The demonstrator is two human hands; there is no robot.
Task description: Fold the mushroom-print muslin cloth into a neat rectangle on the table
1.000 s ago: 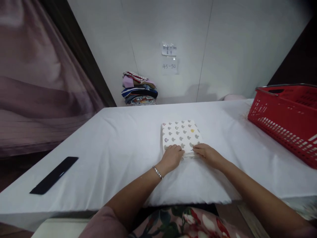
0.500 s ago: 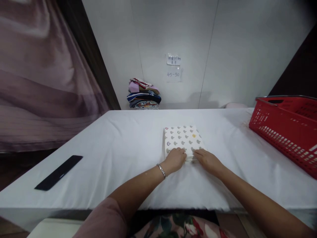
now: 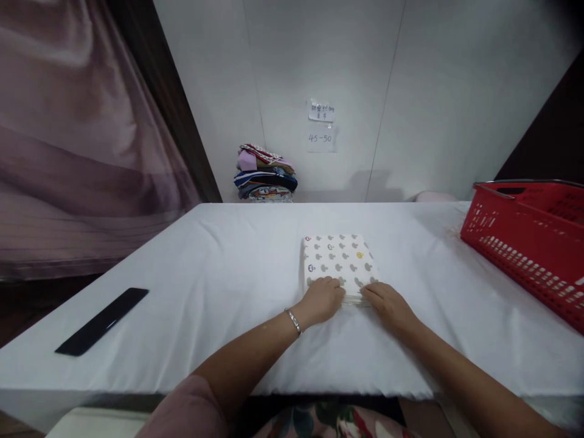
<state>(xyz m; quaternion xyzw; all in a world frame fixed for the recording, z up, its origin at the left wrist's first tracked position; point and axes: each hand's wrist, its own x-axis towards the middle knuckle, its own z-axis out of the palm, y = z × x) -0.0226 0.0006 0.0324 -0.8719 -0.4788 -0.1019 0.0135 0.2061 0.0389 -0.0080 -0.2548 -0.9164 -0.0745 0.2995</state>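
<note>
A white cloth with a small grey mushroom-like print point(image 3: 337, 258) lies folded into a thick, neat square on the white-covered table. At its near left corner, my left hand point(image 3: 323, 300) is closed on the front edge, fingers on top and thumb out of sight. My right hand point(image 3: 391, 306) grips the near right corner, its fingertips on the top face. Stacked layers show along the front edge between the two hands. A silver bracelet point(image 3: 293, 322) circles my left wrist.
A red plastic basket point(image 3: 529, 243) stands on the table's right. On the left lies a flat black strip point(image 3: 103, 321). Folded fabrics point(image 3: 265, 173) are stacked by the back wall, near paper signs point(image 3: 322, 138). A pink curtain point(image 3: 86, 140) hangs at left.
The right hand has shifted slightly outward to the right along the front edge. The left hand stays at its corner. The view has tilted a little.
</note>
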